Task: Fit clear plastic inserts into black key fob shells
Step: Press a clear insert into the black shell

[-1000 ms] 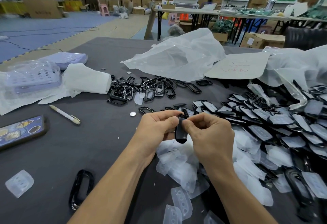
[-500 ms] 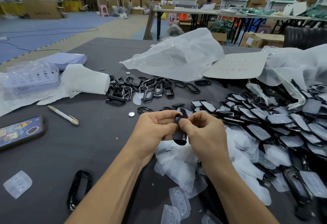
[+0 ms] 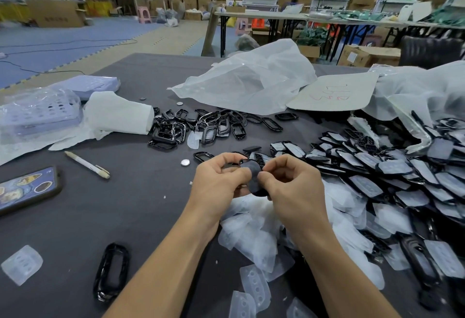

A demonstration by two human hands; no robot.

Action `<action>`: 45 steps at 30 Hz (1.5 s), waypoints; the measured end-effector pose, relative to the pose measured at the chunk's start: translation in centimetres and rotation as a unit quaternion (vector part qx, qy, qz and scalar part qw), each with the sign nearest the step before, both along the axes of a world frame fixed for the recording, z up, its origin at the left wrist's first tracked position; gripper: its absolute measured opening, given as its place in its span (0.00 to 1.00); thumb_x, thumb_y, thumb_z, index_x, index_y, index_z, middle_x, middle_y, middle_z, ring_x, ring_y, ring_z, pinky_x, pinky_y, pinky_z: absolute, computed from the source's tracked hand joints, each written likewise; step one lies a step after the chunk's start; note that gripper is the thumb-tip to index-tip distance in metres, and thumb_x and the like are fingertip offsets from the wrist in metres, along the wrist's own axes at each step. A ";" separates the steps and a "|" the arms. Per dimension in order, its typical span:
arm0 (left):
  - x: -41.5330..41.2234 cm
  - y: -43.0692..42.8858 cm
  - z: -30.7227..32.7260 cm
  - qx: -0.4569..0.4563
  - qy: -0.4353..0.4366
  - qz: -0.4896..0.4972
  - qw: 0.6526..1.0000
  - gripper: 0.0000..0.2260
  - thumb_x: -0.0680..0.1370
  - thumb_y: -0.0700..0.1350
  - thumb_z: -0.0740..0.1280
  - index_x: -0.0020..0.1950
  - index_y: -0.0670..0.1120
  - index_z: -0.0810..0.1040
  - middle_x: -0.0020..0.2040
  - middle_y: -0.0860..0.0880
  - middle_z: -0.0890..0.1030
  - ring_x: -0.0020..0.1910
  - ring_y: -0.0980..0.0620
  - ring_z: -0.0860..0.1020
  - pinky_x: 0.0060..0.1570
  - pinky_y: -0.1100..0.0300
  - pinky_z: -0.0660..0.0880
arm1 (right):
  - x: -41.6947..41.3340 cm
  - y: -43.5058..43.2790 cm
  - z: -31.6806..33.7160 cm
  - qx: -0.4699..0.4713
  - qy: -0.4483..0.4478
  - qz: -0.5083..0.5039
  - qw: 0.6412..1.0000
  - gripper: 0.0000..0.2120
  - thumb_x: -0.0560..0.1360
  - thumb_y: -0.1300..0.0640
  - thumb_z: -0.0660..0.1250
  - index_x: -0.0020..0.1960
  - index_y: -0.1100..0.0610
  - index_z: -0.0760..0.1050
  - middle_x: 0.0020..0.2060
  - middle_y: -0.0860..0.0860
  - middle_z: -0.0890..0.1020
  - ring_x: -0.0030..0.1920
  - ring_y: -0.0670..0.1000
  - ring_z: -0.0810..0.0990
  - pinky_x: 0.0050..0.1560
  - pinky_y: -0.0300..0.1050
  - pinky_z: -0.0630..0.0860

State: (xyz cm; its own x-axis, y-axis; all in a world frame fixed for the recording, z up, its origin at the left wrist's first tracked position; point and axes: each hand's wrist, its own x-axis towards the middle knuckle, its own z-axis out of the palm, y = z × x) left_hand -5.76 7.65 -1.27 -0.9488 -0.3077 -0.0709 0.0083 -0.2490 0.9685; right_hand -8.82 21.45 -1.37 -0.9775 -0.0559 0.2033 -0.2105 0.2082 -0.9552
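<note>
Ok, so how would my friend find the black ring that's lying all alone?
Look at the dark grey table, on the near side, left of the person's left forearm. One black oval frame with an open middle lies there. It is alone, with only a clear plastic insert further left, while the other black frames sit heaped back beside the white roll.

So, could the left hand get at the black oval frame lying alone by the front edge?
Likely yes: only bare grey table lies before the black oval frame, though the left hand pinches a black fob shell.
</note>
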 end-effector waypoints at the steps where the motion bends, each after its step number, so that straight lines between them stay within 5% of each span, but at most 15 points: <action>1: 0.0 -0.1 0.1 -0.011 -0.002 0.015 1.000 0.07 0.77 0.31 0.71 0.50 0.42 0.82 0.35 0.45 0.84 0.31 0.51 0.81 0.32 0.62 0.80 | 0.0 0.0 0.1 -0.001 0.005 -0.004 1.000 0.09 0.70 0.64 0.75 0.37 0.52 0.81 0.32 0.51 0.84 0.36 0.55 0.85 0.40 0.53 0.82; 7: 0.0 -0.2 0.4 -0.047 -0.018 0.060 0.997 0.06 0.76 0.32 0.74 0.42 0.42 0.84 0.30 0.44 0.82 0.26 0.51 0.77 0.30 0.60 0.78 | 0.2 -0.3 0.1 -0.012 0.015 0.006 1.000 0.10 0.70 0.68 0.75 0.38 0.53 0.82 0.32 0.51 0.84 0.36 0.57 0.85 0.41 0.57 0.84; 12: 0.3 0.2 0.8 0.014 -0.004 0.084 0.996 0.05 0.76 0.30 0.73 0.44 0.38 0.83 0.34 0.42 0.86 0.28 0.48 0.83 0.29 0.61 0.79 | 0.3 -0.4 0.1 -0.049 -0.017 0.039 0.998 0.04 0.71 0.58 0.74 0.42 0.50 0.82 0.33 0.52 0.85 0.31 0.52 0.81 0.33 0.45 0.77; 15: 0.3 0.1 0.8 0.023 -0.001 0.077 0.997 0.05 0.76 0.30 0.72 0.46 0.38 0.83 0.36 0.41 0.86 0.31 0.46 0.85 0.30 0.60 0.81 | 0.3 -0.5 -0.1 -0.049 -0.026 0.042 0.998 0.10 0.73 0.63 0.73 0.43 0.47 0.81 0.31 0.54 0.84 0.27 0.52 0.80 0.31 0.43 0.74; 21: 0.3 -0.3 0.3 -0.184 0.012 0.050 0.982 0.06 0.71 0.45 0.78 0.44 0.56 0.89 0.37 0.51 0.88 0.35 0.56 0.84 0.40 0.59 0.81 | 0.2 -0.2 0.2 -0.076 -0.022 0.069 0.994 0.09 0.73 0.69 0.75 0.39 0.56 0.83 0.30 0.55 0.84 0.26 0.50 0.77 0.30 0.39 0.75; 26: -0.1 -0.3 0.4 -0.160 0.018 0.075 0.984 0.13 0.72 0.35 0.78 0.37 0.55 0.89 0.31 0.48 0.85 0.24 0.55 0.76 0.28 0.66 0.72 | 0.2 -0.2 0.4 -0.109 -0.017 0.087 0.990 0.12 0.72 0.74 0.72 0.38 0.58 0.84 0.29 0.54 0.84 0.26 0.46 0.77 0.30 0.34 0.74; 34: -0.1 -0.2 0.6 -0.109 0.015 0.095 0.989 0.14 0.74 0.34 0.76 0.34 0.52 0.88 0.30 0.47 0.85 0.24 0.54 0.76 0.27 0.65 0.73 | 0.0 -0.5 0.3 -0.140 -0.014 0.097 0.985 0.23 0.78 0.74 0.63 0.41 0.52 0.87 0.31 0.52 0.84 0.27 0.48 0.76 0.29 0.36 0.73; 40: 0.2 0.0 0.6 -0.113 0.016 0.096 0.989 0.11 0.73 0.34 0.76 0.36 0.49 0.88 0.31 0.46 0.85 0.24 0.53 0.77 0.28 0.65 0.75 | 0.6 -0.8 0.3 -0.081 0.026 0.063 0.994 0.11 0.76 0.64 0.72 0.42 0.50 0.86 0.33 0.51 0.85 0.30 0.49 0.80 0.32 0.37 0.75; 45: 0.0 0.2 0.6 -0.111 0.019 0.105 0.988 0.15 0.71 0.32 0.76 0.33 0.52 0.88 0.31 0.43 0.85 0.24 0.51 0.76 0.27 0.64 0.74 | 0.4 -0.9 0.2 -0.090 0.019 0.060 0.994 0.16 0.78 0.70 0.68 0.40 0.53 0.84 0.29 0.49 0.83 0.27 0.46 0.78 0.28 0.36 0.72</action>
State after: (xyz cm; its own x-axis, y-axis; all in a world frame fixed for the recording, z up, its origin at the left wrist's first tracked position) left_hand -5.78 7.80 -0.70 -0.8631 -0.5022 0.0541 0.0741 -0.0200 0.9971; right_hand -8.38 20.52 -1.21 -0.9574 -0.1319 0.2568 -0.2597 0.0056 -0.9657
